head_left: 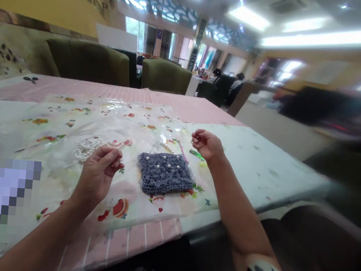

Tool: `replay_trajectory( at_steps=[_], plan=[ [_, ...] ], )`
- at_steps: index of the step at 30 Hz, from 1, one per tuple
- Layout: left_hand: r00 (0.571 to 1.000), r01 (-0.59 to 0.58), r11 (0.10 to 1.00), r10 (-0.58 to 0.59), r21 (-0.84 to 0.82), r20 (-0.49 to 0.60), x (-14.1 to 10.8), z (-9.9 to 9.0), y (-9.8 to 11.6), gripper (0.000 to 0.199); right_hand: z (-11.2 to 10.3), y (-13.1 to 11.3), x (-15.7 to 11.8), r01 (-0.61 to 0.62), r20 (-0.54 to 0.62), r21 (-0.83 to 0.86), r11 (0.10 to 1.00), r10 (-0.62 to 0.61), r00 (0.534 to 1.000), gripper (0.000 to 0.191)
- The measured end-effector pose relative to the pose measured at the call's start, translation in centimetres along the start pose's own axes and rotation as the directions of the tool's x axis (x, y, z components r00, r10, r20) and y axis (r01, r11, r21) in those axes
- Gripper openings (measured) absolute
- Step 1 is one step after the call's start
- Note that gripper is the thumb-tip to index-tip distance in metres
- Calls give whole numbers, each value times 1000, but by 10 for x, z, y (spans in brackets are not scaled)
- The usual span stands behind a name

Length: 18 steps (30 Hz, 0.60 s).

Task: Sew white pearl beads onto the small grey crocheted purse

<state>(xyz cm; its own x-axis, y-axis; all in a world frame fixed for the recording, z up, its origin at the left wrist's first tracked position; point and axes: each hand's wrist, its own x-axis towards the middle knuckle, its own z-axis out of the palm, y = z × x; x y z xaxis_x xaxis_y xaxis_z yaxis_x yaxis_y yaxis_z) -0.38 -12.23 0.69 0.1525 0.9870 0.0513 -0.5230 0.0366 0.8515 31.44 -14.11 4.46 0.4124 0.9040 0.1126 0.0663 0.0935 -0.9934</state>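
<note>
A grey-blue crocheted piece (165,180) with several white pearl beads on its upper part lies flat on the plastic sheet in front of me. To its left, my left hand (99,172) is raised with thumb and fingers pinched; what they hold, if anything, is too fine to make out. My right hand (207,145) is up beyond the piece's right side, its fingers curled together, and their contents cannot be made out. Just behind the left hand sits a heap of white pearl beads (86,148). A short row of pearl beads (167,147) lies behind the crocheted piece.
A thin pink stick (183,151) and a green item (197,154) lie near the crocheted piece. Black scissors (30,79) rest at the table's far left. Green armchairs (166,76) stand behind the table. People (235,84) sit in the background. The lower-left corner is pixelated.
</note>
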Motion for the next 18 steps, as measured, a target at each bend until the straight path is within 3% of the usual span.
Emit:
replay_trajectory(
  at_steps=[2,4,8,13,18],
  plan=[
    [1000,5,1000,-5,15,-1,1,-1,-1,25,-19,11,6,4,-89,-289,957,-31,996,8],
    [1000,8,1000,-8,22,-4,2,-2,-3,25,-33,24,10,6,-138,-531,847,-93,986,18],
    [1000,16,999,-15,43,-22,4,-4,-5,24,-51,49,14,15,-82,-796,605,-133,988,15],
    [999,30,998,-29,64,-21,4,-5,-7,23,-59,70,18,36,36,-920,391,-7,999,21],
    [1000,25,998,-25,64,-2,2,-2,-7,23,-53,79,19,46,67,-960,278,66,996,19]
  ],
)
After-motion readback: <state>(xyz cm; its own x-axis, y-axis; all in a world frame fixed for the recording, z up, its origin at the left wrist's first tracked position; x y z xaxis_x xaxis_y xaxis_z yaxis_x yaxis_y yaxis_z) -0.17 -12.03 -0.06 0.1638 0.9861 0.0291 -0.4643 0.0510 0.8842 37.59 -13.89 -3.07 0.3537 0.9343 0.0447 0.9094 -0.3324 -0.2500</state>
